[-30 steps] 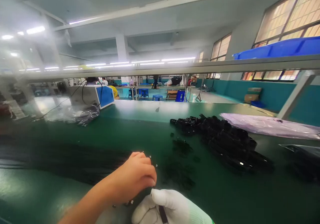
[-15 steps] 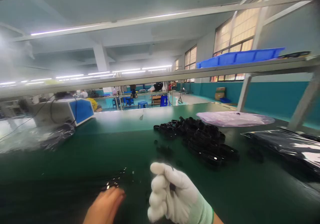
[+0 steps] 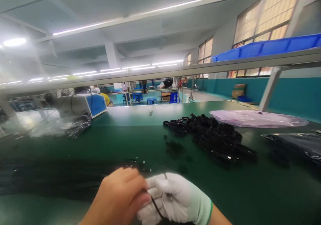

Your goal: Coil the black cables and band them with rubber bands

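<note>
My left hand (image 3: 120, 195), bare, is closed with thumb and fingers pinching a thin black cord (image 3: 157, 208). The cord slants down from the fingertips across the front of my right hand (image 3: 179, 195). That hand wears a white glove with a green-edged cuff, and its fingers are curled in. A small dark bit shows in the glove's palm; its kind cannot be made out. Both hands meet low in the middle of the view, fingers touching or nearly so. Long black strands (image 3: 55, 175), blurred, lie on the green table to the left.
A heap of black ring-shaped pieces (image 3: 218, 134) lies right of centre, beside smaller dark bits (image 3: 174, 147). Farther right are a pinkish plastic sheet (image 3: 258, 118) and a black plastic-wrapped pack (image 3: 298, 146). A shelf bar (image 3: 150, 74) crosses above, carrying a blue tray (image 3: 271, 47).
My left hand has come up and right from the black strands to meet my gloved right hand, with a thin black cord now in its fingers. The view has turned slightly left.
</note>
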Action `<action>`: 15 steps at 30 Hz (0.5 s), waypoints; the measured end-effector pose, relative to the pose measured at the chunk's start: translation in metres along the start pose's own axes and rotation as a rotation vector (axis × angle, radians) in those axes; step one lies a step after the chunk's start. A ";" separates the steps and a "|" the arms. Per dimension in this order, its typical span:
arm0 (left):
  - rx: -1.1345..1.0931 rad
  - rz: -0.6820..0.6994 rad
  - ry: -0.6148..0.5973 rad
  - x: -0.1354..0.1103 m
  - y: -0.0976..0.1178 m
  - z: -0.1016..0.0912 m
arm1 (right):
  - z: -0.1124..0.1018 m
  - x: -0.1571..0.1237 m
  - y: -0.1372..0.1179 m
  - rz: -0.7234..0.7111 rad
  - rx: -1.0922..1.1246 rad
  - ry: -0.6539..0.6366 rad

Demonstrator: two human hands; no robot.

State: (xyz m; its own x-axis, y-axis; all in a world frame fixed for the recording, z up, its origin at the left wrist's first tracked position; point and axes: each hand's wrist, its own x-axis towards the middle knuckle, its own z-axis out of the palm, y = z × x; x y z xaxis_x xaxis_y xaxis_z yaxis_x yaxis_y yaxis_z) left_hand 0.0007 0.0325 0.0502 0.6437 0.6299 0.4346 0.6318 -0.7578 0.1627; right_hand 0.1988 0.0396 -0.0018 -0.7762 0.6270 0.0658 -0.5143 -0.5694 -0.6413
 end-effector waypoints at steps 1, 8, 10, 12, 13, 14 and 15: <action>-0.028 -0.043 -0.039 0.010 -0.001 -0.006 | 0.001 0.001 0.005 0.028 0.001 -0.023; -0.291 -0.279 -0.180 0.041 0.003 -0.007 | -0.005 0.005 0.026 0.056 -0.077 -0.023; -0.398 -0.310 -0.182 0.040 -0.005 0.005 | -0.004 0.005 0.028 0.000 -0.093 0.004; -0.540 -0.321 -0.184 0.036 -0.018 0.022 | 0.000 0.005 0.026 -0.053 -0.066 -0.001; -0.596 -0.326 -0.178 0.032 -0.025 0.032 | 0.003 0.004 0.024 -0.073 -0.033 -0.014; -0.630 -0.331 -0.172 0.027 -0.032 0.042 | 0.006 0.003 0.020 -0.092 0.016 -0.030; -0.620 -0.347 -0.156 0.021 -0.037 0.052 | 0.009 0.002 0.015 -0.111 0.070 -0.044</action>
State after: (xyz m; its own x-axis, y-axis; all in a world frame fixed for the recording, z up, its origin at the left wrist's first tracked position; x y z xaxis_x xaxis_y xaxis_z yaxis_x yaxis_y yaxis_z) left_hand 0.0135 0.0831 0.0070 0.5342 0.8332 0.1428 0.4798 -0.4379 0.7602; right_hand 0.1856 0.0275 -0.0044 -0.7275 0.6651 0.1684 -0.6211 -0.5342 -0.5735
